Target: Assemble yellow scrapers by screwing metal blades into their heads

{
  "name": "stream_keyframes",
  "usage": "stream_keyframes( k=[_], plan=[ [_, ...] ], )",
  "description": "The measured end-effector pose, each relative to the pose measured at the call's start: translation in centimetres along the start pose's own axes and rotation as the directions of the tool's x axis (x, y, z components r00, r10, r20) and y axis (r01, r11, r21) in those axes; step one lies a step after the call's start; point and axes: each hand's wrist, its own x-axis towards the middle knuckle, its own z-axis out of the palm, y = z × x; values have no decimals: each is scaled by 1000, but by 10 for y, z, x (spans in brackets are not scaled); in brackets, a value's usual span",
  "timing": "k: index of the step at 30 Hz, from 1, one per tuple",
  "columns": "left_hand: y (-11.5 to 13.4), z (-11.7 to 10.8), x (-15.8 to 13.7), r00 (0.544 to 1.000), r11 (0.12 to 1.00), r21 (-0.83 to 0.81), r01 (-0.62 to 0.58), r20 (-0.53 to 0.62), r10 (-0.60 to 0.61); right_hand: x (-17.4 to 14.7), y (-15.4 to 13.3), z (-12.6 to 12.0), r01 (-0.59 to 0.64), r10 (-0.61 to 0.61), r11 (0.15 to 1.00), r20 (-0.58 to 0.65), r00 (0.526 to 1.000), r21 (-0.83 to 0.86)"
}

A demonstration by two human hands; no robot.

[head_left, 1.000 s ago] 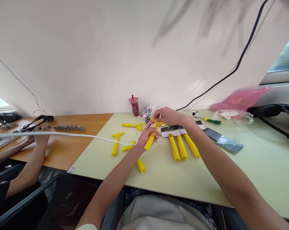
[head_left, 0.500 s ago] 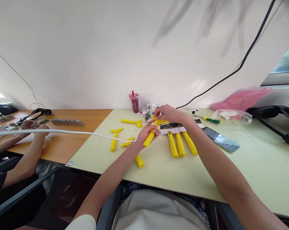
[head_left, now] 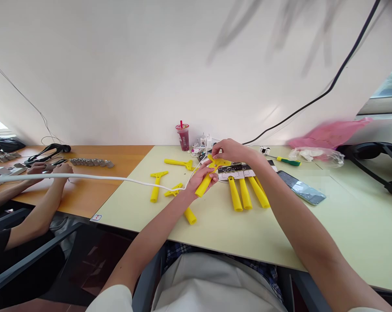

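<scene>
My left hand (head_left: 200, 178) is wrapped round the handle of a yellow T-shaped scraper (head_left: 204, 185), which is tilted with its head up and away from me. Over that head, my right hand (head_left: 230, 151) is bent down with its fingertips pinched together; whatever they hold is too small or hidden to name. To the right, several finished-looking yellow scrapers (head_left: 246, 193) lie side by side with black-and-white cards on their heads. Loose yellow scrapers (head_left: 155, 187) without cards lie to the left, one partly behind my left forearm.
A white cable (head_left: 118, 178) crosses in front of the left side. At the back stand a red drink cup (head_left: 184, 138) and small clutter. On the right lie a screwdriver (head_left: 289, 161), a phone (head_left: 302, 187), a pink bag (head_left: 329, 133) and a black headset (head_left: 374, 162). A co-worker's hands (head_left: 49, 168) are left.
The view has shifted slightly. My left hand keeps its hold on the scraper, and my right hand stays at its head with only slight finger movement.
</scene>
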Motion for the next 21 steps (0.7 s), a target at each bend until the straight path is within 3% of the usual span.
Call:
stream_keyframes(
  k=[8, 21],
  plan=[
    [-1, 3, -3, 1000, 1000, 4, 9, -13, -9, 0, -1, 0, -4, 4, 1000, 70, 998, -5],
    [-2, 0, -2, 1000, 998, 60, 1, 8, -2, -3, 2, -3, -84, 83, 996, 26, 996, 36]
  ],
)
